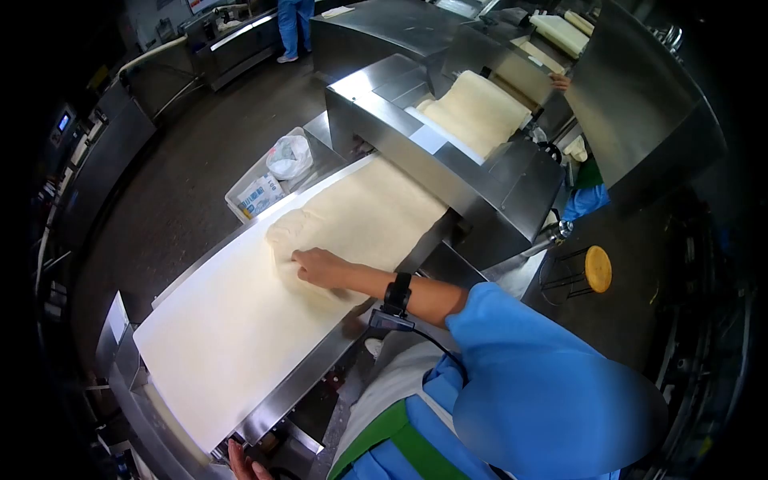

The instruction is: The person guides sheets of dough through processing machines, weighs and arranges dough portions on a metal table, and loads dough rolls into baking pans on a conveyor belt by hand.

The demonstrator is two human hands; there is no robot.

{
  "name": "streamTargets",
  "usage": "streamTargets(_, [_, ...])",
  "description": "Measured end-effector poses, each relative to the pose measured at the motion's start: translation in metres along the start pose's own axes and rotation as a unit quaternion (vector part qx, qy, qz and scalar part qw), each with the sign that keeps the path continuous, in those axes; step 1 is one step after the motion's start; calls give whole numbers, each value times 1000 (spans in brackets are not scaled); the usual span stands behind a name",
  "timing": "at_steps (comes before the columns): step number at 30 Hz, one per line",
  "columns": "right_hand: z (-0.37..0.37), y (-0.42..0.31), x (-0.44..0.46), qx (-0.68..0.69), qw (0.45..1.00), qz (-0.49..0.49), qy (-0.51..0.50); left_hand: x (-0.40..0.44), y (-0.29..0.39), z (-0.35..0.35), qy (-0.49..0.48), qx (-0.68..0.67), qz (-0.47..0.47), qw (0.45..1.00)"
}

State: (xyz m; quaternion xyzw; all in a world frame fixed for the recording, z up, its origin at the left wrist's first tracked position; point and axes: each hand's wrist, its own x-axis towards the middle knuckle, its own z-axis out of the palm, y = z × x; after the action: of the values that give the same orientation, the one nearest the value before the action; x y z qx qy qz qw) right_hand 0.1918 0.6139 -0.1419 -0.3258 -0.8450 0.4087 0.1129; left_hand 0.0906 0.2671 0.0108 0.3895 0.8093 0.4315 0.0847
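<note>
A wide sheet of pale dough comes out from under the steel machine and lies over the white belt. Its front edge is uneven and wrinkled. My right hand is closed at that edge, its fingers curled and pinching the dough; the fingertips are partly hidden. A black band with a small device is on my right wrist. Low in the view, my left hand is beside the near end of the belt, fingers apart and holding nothing, partly cut off by the frame edge.
The steel machine housing spans the belt, with a dough roll behind it. A bin with a plastic bag stands beyond the belt. A yellow stool is at right. Another person's hand shows by a steel panel; someone in blue trousers stands farther back.
</note>
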Motion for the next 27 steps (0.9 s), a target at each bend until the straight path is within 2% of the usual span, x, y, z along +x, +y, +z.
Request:
streamTargets(14, [19,-17,5,65,997,-40,26,-2,6,1,-14,17,-9,1000])
streamTargets(21, [26,-29,7,69,996,-47,14,-3,6,2,-18,16,-19,1000])
streamTargets(26, [33,-31,10,94,995,-37,-7,-4,2,2,-14,43,7,999])
streamTargets(27, [35,-26,11,84,993,-82,8,-5,3,3,-8,38,5,999])
